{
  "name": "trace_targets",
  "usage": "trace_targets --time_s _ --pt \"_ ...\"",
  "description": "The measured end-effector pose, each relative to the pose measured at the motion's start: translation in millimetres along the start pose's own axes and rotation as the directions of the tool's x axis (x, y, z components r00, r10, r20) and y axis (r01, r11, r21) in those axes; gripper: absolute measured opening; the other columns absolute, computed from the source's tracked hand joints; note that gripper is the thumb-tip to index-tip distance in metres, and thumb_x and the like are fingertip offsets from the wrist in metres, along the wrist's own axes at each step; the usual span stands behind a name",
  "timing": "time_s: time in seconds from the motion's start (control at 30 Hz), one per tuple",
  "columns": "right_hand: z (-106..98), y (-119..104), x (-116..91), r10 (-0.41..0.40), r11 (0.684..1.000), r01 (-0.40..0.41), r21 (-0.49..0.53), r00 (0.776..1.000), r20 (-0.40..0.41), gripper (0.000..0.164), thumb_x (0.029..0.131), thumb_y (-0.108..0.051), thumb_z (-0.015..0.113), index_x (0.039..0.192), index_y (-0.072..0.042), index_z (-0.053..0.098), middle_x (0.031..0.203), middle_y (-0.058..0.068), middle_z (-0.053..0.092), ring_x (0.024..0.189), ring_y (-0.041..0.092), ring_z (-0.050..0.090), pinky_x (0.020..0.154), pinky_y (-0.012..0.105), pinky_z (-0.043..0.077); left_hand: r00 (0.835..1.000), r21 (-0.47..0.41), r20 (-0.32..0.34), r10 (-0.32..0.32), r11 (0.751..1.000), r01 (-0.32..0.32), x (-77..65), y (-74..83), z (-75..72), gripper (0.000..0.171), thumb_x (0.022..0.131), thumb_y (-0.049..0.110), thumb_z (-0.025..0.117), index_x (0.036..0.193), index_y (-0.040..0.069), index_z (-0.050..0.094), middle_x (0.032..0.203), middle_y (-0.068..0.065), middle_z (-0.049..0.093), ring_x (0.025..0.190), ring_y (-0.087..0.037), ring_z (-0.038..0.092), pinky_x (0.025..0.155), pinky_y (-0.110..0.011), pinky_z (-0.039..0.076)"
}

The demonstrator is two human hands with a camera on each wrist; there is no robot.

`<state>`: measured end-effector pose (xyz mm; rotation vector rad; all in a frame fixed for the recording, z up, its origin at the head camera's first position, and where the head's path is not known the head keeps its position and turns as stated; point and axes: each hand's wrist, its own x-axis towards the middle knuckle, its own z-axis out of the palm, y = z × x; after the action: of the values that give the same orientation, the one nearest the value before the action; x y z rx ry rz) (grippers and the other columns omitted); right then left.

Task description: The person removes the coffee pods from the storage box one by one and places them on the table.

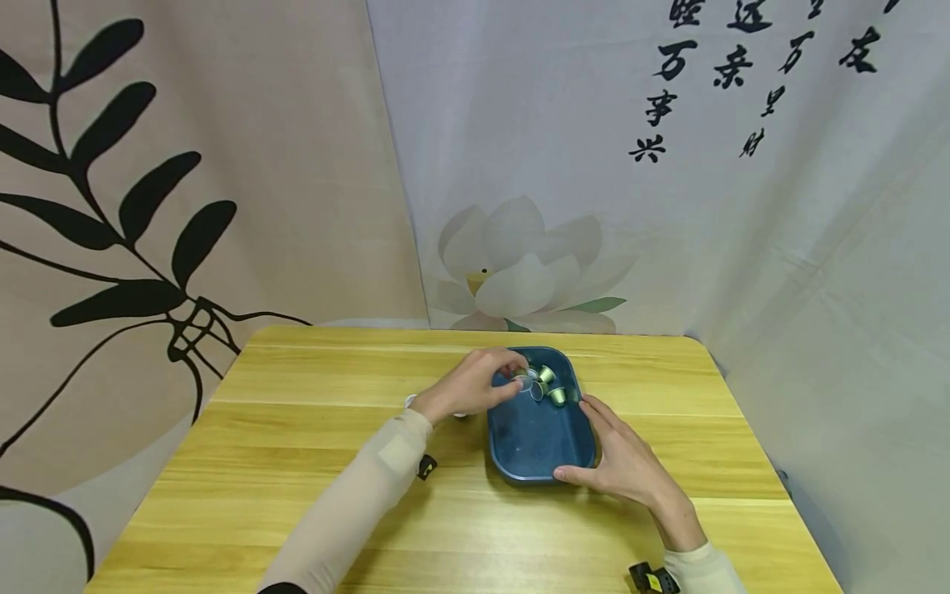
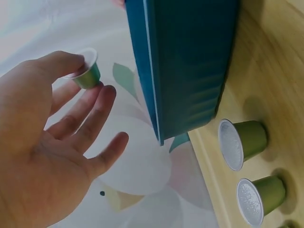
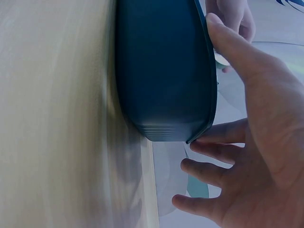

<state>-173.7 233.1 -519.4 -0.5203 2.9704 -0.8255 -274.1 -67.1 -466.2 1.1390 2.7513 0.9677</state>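
Note:
My left hand (image 1: pixel 475 384) is over the far left part of a dark blue tray (image 1: pixel 538 441). In the left wrist view, its thumb and fingertips pinch a green coffee capsule (image 2: pixel 87 76) with a pale lid, while the other fingers spread loosely. Several shiny green capsules (image 1: pixel 557 397) lie jumbled at the tray's far end. My right hand (image 1: pixel 627 458) is at the tray's right side, fingers fairly straight. Its thumb (image 3: pixel 232 45) touches the rim, and the forefinger reaches the rim's corner in the right wrist view.
Outside the tray on its left, more green capsules (image 2: pixel 254 137) stand on the wooden table (image 1: pixel 312 462), partly hidden by the left forearm in the head view. A printed cloth (image 1: pixel 312 165) hangs behind the table's far edge.

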Motion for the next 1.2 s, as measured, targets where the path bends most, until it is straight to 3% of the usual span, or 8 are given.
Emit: trace_targets --time_s 0.3,0.47,0.57,0.77,1.2 --pt "0.3 1.3 -0.3 -0.006 1.0 0.006 -0.003 1.0 -0.004 0.124 0.083 -0.07 0.093 0.171 0.002 0.043 0.18 0.024 0.041 0.154 0.053 0.056 0.117 0.071 0.057 0.999 -0.145 -0.036 0.01 0.989 -0.015 -10.7 6.9 -9.0 0.037 0.114 0.023 0.071 0.147 0.007 0.072 0.141 -0.009 0.079 0.118 -0.023 0.08 0.104 -0.04 0.068" --pt "-0.3 1.5 0.4 0.0 1.0 0.0 0.0 1.0 0.001 0.125 0.082 -0.07 0.093 0.171 0.002 0.043 0.18 0.024 0.04 0.155 0.054 0.055 0.117 0.072 0.056 0.999 -0.271 -0.029 -0.016 0.963 0.008 -18.1 8.2 -13.4 0.034 0.114 0.021 0.071 0.148 0.014 0.071 0.15 -0.01 0.074 0.126 -0.031 0.08 0.109 -0.048 0.067" --pt "-0.7 1.2 0.6 0.005 1.0 -0.006 0.002 1.0 0.005 0.126 0.082 -0.071 0.093 0.171 0.002 0.042 0.18 0.024 0.04 0.155 0.054 0.054 0.118 0.073 0.055 0.999 -0.328 -0.021 -0.031 0.944 0.023 -22.3 7.6 -16.0 0.034 0.113 0.019 0.071 0.147 0.014 0.072 0.15 -0.01 0.074 0.128 -0.033 0.08 0.108 -0.044 0.068" --pt "-0.7 0.8 0.9 0.01 1.0 -0.01 0.001 1.0 0.006 0.125 0.082 -0.07 0.094 0.171 0.002 0.042 0.181 0.024 0.039 0.155 0.054 0.054 0.117 0.073 0.055 0.998 -0.35 -0.014 -0.065 0.935 0.056 -32.6 1.3 -20.7 0.033 0.113 0.018 0.072 0.145 0.013 0.073 0.15 -0.01 0.074 0.126 -0.029 0.081 0.107 -0.036 0.067" --pt "1.1 1.4 0.2 -0.001 1.0 0.001 0.002 1.0 -0.005 0.125 0.082 -0.069 0.094 0.171 0.002 0.042 0.181 0.024 0.039 0.155 0.055 0.054 0.117 0.073 0.056 0.991 -0.338 -0.065 -0.118 0.937 0.089 -70.2 -14.7 -37.3 0.027 0.113 0.019 0.072 0.139 0.019 0.077 0.145 -0.006 0.078 0.121 -0.024 0.082 0.108 -0.042 0.067"
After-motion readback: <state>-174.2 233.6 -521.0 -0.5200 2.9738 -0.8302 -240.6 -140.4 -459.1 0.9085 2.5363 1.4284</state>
